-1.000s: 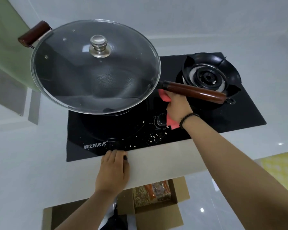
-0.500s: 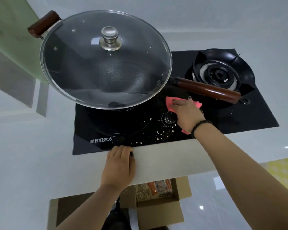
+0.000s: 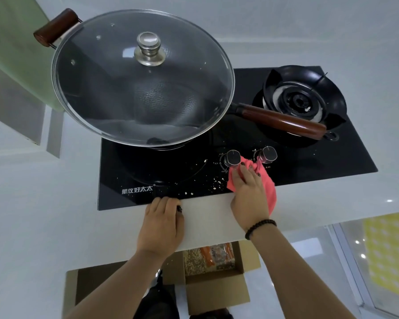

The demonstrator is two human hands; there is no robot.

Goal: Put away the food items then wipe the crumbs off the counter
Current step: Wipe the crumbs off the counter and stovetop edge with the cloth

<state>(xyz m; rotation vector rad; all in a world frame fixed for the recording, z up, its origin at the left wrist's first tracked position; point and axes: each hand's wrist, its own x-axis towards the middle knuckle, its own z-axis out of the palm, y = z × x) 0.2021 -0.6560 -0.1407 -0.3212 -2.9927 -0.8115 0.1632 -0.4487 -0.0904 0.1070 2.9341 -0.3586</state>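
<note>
My right hand (image 3: 249,196) presses a pink cloth (image 3: 266,183) flat on the front of the black glass hob (image 3: 332,162), just below the two control knobs (image 3: 232,158). Pale crumbs (image 3: 217,183) lie scattered on the glass to the left of the cloth. My left hand (image 3: 161,224) rests on a sheet of pale card (image 3: 207,217) lying on the counter's front edge, its far edge against the hob. Below the counter, an open cardboard box (image 3: 214,286) on the floor holds food packets (image 3: 209,257).
A large wok with a glass lid (image 3: 143,77) sits on the left burner, its wooden handle (image 3: 279,122) reaching right over the hob. The right burner (image 3: 300,100) stands bare. White counter (image 3: 39,203) surrounds the hob. A green panel (image 3: 14,49) is at the far left.
My right hand has drawn the pink cloth from under the wok handle toward me, past the knobs to the hob's front edge. The left hand has stayed on the card.
</note>
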